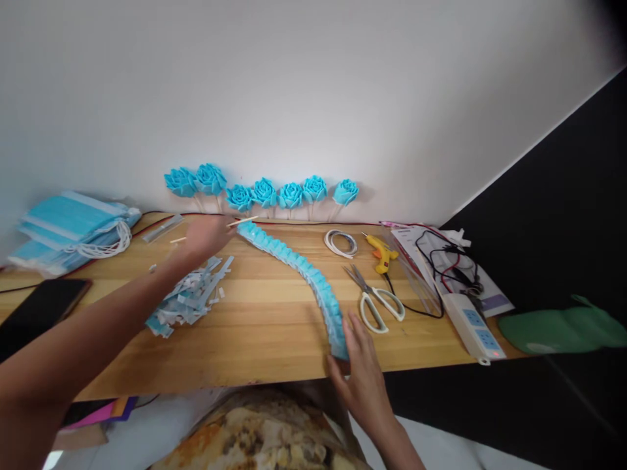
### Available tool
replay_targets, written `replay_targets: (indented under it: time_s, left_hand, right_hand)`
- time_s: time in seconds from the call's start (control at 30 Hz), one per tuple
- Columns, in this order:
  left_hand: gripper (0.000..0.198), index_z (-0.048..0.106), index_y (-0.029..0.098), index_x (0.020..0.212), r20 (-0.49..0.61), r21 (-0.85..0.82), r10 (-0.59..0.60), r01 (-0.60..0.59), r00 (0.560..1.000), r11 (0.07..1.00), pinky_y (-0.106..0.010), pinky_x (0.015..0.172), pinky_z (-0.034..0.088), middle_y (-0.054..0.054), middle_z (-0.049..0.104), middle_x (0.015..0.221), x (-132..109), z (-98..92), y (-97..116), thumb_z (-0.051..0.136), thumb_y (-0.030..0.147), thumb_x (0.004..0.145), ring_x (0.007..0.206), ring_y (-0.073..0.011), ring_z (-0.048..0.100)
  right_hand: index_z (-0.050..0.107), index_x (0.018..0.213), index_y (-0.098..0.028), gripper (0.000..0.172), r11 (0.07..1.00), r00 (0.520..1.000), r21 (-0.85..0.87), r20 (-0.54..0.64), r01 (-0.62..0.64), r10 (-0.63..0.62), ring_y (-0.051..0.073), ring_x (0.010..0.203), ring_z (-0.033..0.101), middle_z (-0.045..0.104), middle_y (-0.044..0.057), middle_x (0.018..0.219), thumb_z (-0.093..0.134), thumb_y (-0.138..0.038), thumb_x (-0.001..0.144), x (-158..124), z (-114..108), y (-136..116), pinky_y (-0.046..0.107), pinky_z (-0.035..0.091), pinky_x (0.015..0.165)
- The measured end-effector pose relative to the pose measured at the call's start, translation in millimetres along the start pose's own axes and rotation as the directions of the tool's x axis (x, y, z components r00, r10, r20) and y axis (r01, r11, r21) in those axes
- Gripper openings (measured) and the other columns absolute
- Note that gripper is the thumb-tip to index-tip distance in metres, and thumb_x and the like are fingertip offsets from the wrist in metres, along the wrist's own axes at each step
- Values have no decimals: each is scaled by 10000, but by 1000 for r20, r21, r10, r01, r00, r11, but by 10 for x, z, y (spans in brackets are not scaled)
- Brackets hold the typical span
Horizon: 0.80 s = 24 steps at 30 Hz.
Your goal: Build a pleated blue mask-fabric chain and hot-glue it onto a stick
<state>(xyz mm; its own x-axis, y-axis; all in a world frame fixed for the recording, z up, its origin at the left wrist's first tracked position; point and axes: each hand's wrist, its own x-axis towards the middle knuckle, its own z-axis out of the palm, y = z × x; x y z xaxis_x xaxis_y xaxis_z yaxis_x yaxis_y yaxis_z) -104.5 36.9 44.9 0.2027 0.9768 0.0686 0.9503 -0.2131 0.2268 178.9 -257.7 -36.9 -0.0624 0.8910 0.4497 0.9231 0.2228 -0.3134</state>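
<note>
Across the wooden table (264,326), the pleated blue strip (304,271) is lying diagonally, its long axis running from far left to the near right edge. The left hand (208,235) is pinching a wooden stick (245,221) at the strip's far end. The right hand (362,372), fingers flat and unclenched, is pressing the near end at the table's edge. Scissors (375,301) are lying just right of the strip and paper scraps (189,297) to its left, bare wood between.

Left hand (206,236) reaches far forward, fingers (224,230) closed; right hand (362,372) flat, near.
</note>
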Motion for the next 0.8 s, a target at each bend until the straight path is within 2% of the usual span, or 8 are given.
replay_targets:
  time_s: [0.2,0.33,0.4,0.5,0.57,0.6,0.67,0.8]
  left_hand:
    - [432,704,141,1073,-31,206,-134,137,991,969,-399,786,483,-199,718,1037,-141,-121,-365,379,396,948,948,-346,667]
    - [486,664,86,1088,3,208,-111,108,994,972,-377,818,481,-156,702,1028,-217,-155,-494,293,385,992,954,-295,652]
    - [543,642,101,1144,14,209,-80,75,997,975,-348,822,481,-109,686,1058,-269,-210,-558,253,453,1004,993,-274,634]
    - [563,584,168,1302,5,259,-107,102,994,961,-392,813,486,-127,687,1053,-390,-310,-621,228,477,995,999,-308,645]
    - [583,501,238,1392,-24,308,-147,147,989,940,-425,780,504,-135,700,1026,-551,-364,-600,298,562,951,893,-317,676]
    - [629,437,218,1432,21,298,-86,76,996,952,-437,747,514,-130,700,991,-664,-380,-565,300,586,941,833,-323,685]
    - [609,471,222,1366,-17,277,-16,20,1000,961,-431,682,522,-95,693,879,-937,-374,-457,215,579,944,753,-321,690]
    - [502,538,227,1174,38,139,167,-171,985,975,-418,602,499,-122,705,821,-1463,-174,-181,137,439,959,699,-323,694]
  right_hand:
    - [162,1582,-265,777,997,990,24,123,73,-76,309,1461,330,357,151,1563,538,-175,907,688,108,220,571,398,1130]
    - [189,1576,-258,836,994,969,109,240,25,-51,301,1484,290,333,138,1589,641,-254,873,1028,125,316,562,334,1172]
    - [185,1577,-269,869,986,963,163,270,-38,-8,299,1494,268,311,130,1604,673,-329,861,1031,45,364,555,313,1182]
    - [180,1578,-268,845,965,963,224,257,-140,80,288,1495,272,297,130,1612,647,-394,885,869,-128,429,539,311,1185]
    - [195,1575,-267,801,945,963,257,227,-203,145,286,1477,317,321,132,1601,618,-402,908,712,-223,451,533,342,1168]
    - [211,1571,-269,775,933,961,275,212,-232,177,286,1459,354,350,132,1588,606,-400,917,635,-253,452,529,369,1152]
    - [255,1557,-275,714,910,955,307,189,-280,230,281,1413,430,426,128,1545,584,-388,933,506,-272,433,514,422,1115]
    - [360,1510,-267,597,899,953,322,162,-297,257,253,1315,541,558,112,1433,555,-341,950,415,-206,362,476,465,1079]
